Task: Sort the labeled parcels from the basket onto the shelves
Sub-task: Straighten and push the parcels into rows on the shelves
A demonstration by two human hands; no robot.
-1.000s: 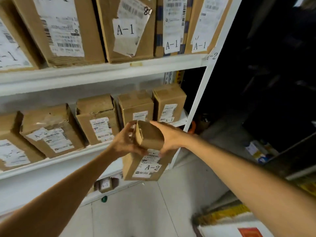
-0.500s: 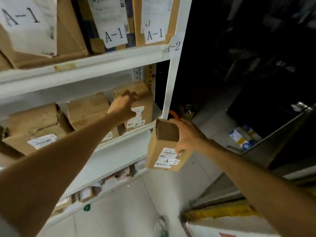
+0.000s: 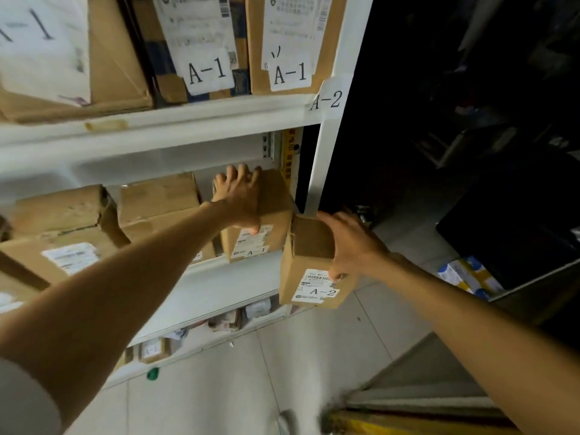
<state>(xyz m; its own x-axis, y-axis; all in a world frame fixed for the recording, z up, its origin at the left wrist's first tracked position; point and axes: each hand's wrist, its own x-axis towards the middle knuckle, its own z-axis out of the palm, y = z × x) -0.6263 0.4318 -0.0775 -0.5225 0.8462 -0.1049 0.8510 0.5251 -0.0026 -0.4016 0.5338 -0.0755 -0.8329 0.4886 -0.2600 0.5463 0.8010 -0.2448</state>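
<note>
While your right hand (image 3: 351, 246) gripped the A-2 parcel (image 3: 309, 262) one-handed, in the air just off the right end of the middle shelf (image 3: 226, 265), your left hand (image 3: 240, 199) lay spread over the top of the end carton (image 3: 273, 208) there. The gap beside the white upright (image 3: 323, 158) looked tight: the parcel could have snagged on it, twisted out of your grip and dropped to the tiled floor (image 3: 219, 387).

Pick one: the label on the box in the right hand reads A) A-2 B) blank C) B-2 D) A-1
A: the white label on the front of the box that the right hand grips reads A-2.
</note>
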